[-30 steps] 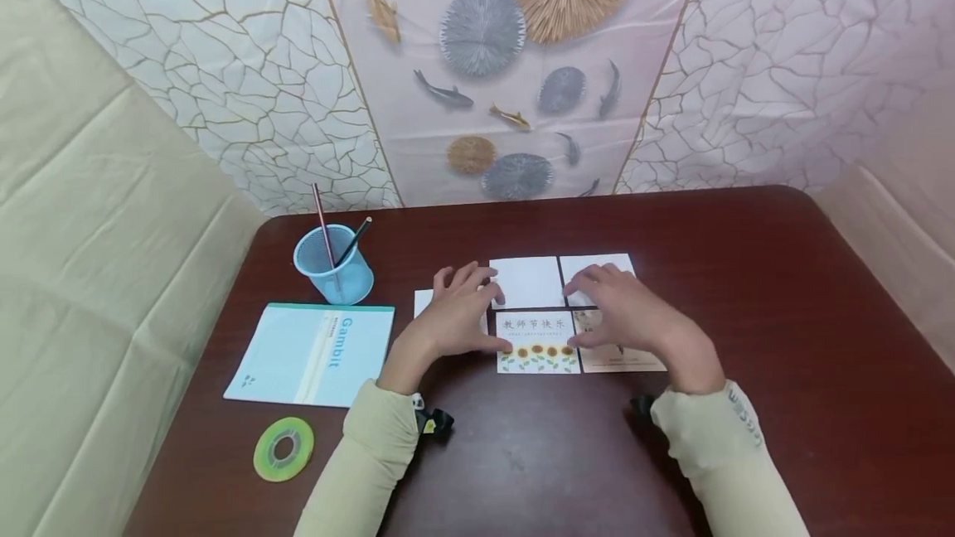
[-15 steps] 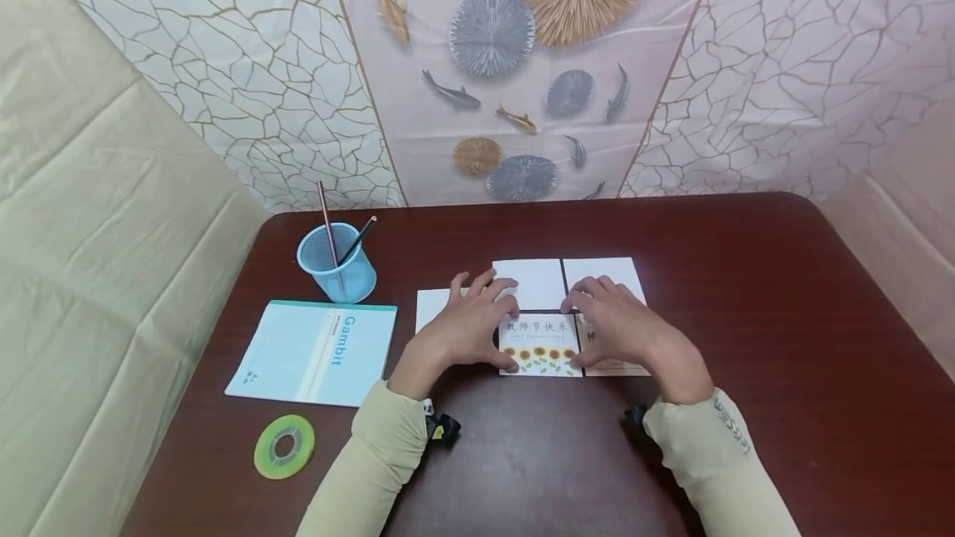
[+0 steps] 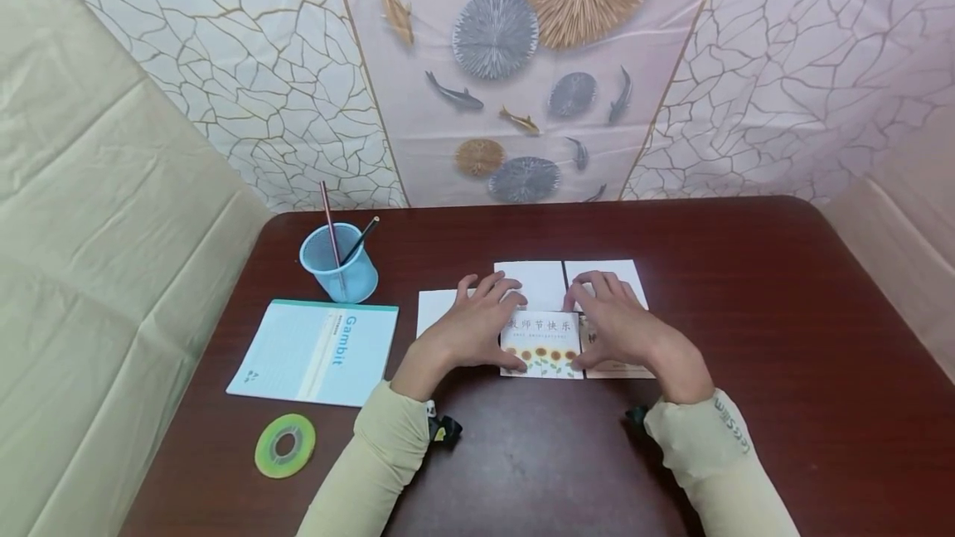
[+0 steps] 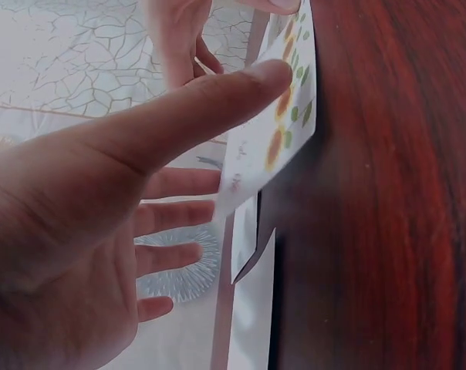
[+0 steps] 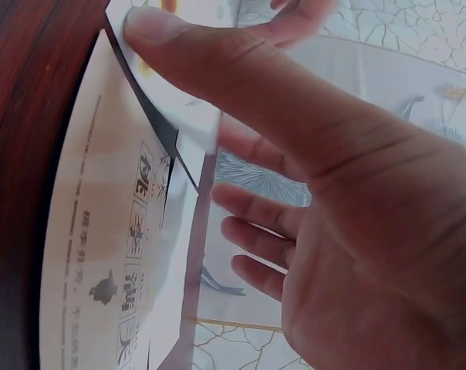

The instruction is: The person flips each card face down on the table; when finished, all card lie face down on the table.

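Note:
A white card [image 3: 548,340] with Chinese characters and a row of sunflowers lies between both hands. My left hand [image 3: 472,328] holds its left side, the thumb on the lower corner and the index finger at the upper one. Across from it, my right hand [image 3: 621,328] holds the right side in the same way. The left wrist view shows the left thumb on the card's printed face [image 4: 278,131], the other fingers spread beyond. A tan card [image 5: 86,231] with dark characters and a small figure lies under the right hand, partly hidden by it.
Behind are two blank white cards, one in the middle [image 3: 539,280] and one at right [image 3: 628,273]. Another white card [image 3: 436,305] peeks out left. A pale blue notebook [image 3: 317,355], a green tape roll [image 3: 285,446] and a blue mesh pen cup [image 3: 343,272] stand farther left.
Both hands have come down and closer to the sunflower card, the left moving inward onto its left edge. Over the last half second they have barely moved.

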`<state>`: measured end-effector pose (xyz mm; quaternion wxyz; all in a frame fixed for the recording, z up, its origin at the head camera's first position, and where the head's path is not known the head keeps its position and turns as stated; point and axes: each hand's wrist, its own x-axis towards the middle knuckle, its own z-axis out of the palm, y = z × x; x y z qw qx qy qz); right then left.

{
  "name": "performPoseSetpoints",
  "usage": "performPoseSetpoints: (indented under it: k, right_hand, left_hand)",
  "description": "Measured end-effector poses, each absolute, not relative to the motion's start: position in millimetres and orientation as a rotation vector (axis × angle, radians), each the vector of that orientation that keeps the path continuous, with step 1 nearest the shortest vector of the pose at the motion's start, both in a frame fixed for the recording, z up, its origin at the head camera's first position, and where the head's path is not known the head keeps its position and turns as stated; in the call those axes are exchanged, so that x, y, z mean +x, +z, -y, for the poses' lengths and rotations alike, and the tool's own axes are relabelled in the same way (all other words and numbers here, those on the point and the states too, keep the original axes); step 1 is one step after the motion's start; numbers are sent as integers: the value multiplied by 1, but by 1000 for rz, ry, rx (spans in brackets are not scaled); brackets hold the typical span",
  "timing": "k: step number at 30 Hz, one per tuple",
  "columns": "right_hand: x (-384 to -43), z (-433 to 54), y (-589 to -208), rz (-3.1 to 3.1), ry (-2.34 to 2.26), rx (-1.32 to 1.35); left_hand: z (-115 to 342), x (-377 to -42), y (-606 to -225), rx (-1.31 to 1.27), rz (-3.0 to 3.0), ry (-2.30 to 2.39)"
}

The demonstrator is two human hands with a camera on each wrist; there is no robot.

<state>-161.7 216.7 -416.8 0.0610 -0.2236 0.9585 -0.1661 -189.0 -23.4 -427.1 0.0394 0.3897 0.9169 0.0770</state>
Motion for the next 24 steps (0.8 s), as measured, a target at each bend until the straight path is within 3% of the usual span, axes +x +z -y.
performPoseSetpoints:
  k: [15,24]
  right_hand:
    - [-164,-223,-421,-2917,-480,-728]
    - [-165,-229,-414,-2870,-600,-704]
  left_hand:
    - [15,-180,-423,1204,-2828,95]
    - [29,-186,-412,1195,-2830,281]
